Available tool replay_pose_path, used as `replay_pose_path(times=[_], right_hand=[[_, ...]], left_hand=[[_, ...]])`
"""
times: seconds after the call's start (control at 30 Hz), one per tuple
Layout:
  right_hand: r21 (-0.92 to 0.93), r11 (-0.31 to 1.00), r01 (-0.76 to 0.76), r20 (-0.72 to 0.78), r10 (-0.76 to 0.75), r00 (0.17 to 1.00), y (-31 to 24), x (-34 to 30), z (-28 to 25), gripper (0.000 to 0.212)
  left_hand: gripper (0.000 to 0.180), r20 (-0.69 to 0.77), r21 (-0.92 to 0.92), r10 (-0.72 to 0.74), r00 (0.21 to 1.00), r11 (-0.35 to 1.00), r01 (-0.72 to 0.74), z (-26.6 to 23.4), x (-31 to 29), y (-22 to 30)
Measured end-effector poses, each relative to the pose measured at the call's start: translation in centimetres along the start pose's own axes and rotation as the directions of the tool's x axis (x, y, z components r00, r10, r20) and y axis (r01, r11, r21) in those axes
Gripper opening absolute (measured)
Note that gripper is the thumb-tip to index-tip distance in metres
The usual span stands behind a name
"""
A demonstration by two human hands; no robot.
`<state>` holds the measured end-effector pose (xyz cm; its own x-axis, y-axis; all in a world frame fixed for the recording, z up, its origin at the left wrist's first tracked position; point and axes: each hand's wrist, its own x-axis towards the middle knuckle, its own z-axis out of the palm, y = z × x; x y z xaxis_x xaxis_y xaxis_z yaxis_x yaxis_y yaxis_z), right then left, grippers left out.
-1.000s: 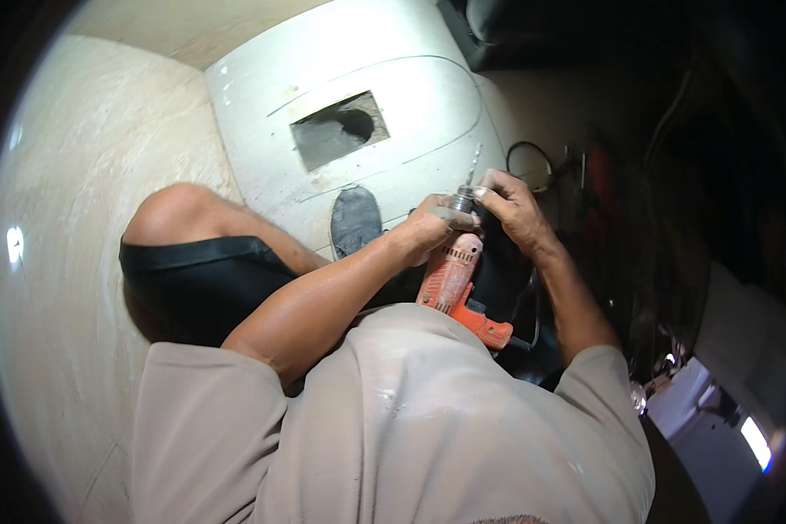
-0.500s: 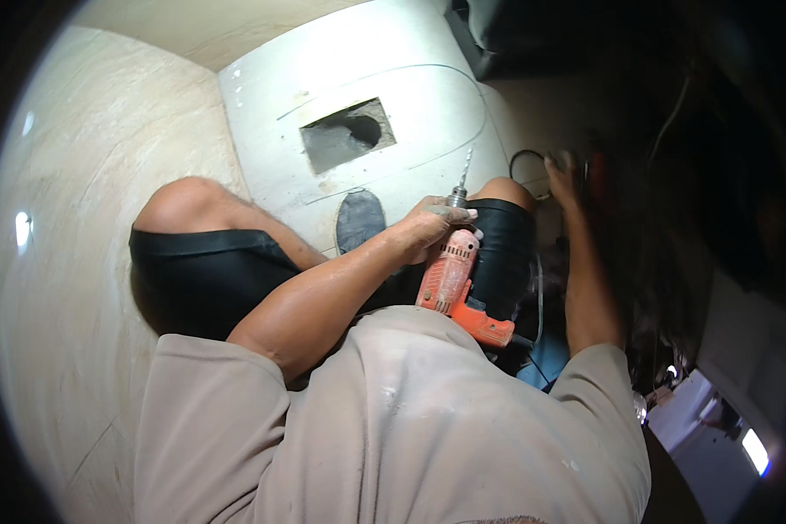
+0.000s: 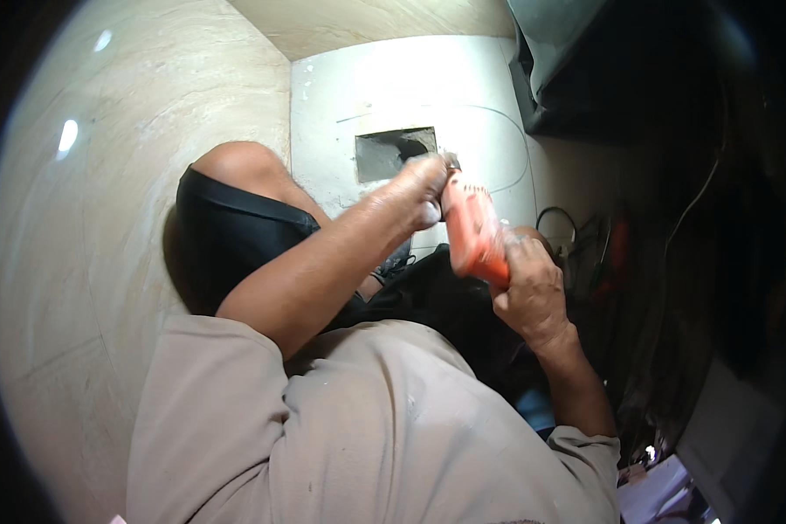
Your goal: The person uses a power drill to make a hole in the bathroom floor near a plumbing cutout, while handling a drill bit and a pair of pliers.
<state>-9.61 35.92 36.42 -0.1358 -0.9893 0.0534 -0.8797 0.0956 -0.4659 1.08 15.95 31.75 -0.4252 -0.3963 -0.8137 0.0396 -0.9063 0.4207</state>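
An orange power drill (image 3: 472, 223) is held between both my hands, slightly smeared by motion. Around its front end, by the chuck, my left hand (image 3: 421, 188) is closed. My right hand (image 3: 533, 278) grips the handle at the rear. The drill's nose points away from me, toward the white floor tile (image 3: 323, 105). Just left of the nose lies a rectangular cut-out (image 3: 380, 157) in that tile, with a dark round opening inside, partly covered by my left hand. The drill bit cannot be made out now.
A marbled tile wall (image 3: 166, 105) rises on the left. At the upper right stands a dark, bulky object (image 3: 576, 79). A black cable loop (image 3: 557, 218) lies right of the drill, beside a dim red item (image 3: 618, 244). A thin curved line crosses the white tile.
My right hand has come in from the dark area on the right and taken the drill's handle. The drill has been lifted off my lap and moved forward.
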Motion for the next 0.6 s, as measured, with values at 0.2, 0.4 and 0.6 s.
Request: replay_pose_path(times=[0.2,0.4,0.6], right_hand=[[0.553,0.810,-0.195,0.009,0.228,0.974,1.8,7.5,0.3,0.019],[0.609,0.677,-0.414,0.215,0.361,0.907,1.7,16.0,2.6,0.016],[0.522,0.708,-0.476,0.279,0.386,0.879,0.3,19.6,2.6,0.017]], left_hand=[[0.036,0.508,0.527,0.707,0.492,0.196,-0.827,-4.4,-16.7,12.1],[0.034,0.444,0.894,0.600,0.665,-0.242,-0.378,-13.0,-25.8,10.8],[0.032,0.386,0.920,0.582,0.716,-0.302,-0.250,-16.2,-26.6,11.0]])
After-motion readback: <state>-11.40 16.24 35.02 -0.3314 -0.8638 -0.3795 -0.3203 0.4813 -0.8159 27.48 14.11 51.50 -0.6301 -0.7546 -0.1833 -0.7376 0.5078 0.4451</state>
